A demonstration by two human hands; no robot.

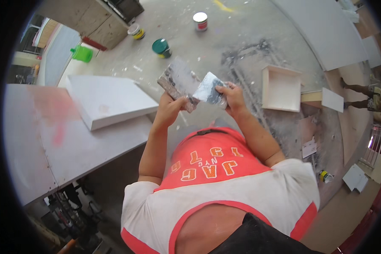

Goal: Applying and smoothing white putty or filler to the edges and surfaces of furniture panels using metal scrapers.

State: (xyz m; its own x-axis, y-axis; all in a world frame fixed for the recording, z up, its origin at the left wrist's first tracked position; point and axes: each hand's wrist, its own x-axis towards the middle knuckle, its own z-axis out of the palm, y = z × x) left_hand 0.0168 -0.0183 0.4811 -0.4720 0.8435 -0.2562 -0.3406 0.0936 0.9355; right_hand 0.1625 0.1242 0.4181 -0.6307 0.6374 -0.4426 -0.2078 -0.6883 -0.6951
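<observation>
My left hand [170, 106] grips a wide putty knife [176, 80] whose flat blade is smeared with grey-white filler. My right hand [230, 97] holds a smaller scraper [207, 89], also coated with filler, and its blade touches the edge of the wide blade. Both tools are held up in front of my chest, above the dusty floor. My forearms rise from my red and white shirt at the bottom of the picture.
A white panel [110, 101] lies on a large white board [63, 139] at my left. A white open box [281, 89] sits on the floor at right. Several paint cans [161, 47] and a green jug [82, 53] stand further off. Another person's legs [360, 96] show at far right.
</observation>
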